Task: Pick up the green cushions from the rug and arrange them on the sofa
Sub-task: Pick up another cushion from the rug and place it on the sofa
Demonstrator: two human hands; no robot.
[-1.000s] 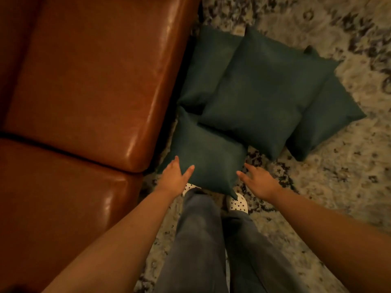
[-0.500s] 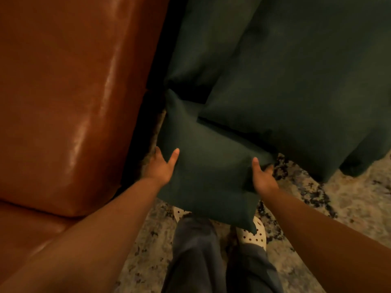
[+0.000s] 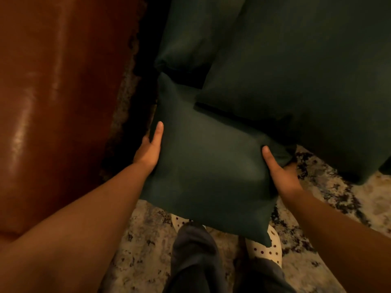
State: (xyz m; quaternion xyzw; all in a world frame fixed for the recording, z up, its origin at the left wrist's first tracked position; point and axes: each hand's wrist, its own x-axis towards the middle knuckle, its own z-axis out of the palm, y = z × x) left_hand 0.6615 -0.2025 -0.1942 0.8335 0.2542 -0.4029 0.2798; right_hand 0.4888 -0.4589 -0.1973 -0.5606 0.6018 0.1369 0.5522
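Green square fabric cushion (image 3: 209,166) between both hands, above patterned rug (image 3: 148,240) | left hand (image 3: 149,149) grips one side edge, right hand (image 3: 281,172) the opposite, thumbs on top | likely light, squashy; side edges suit.

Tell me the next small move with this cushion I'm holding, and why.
Probably draw the near cushion back toward you while lifting: the left hand and right hand grip its sides, but its far edge lies tucked under the larger cushion, so it should slide free first.
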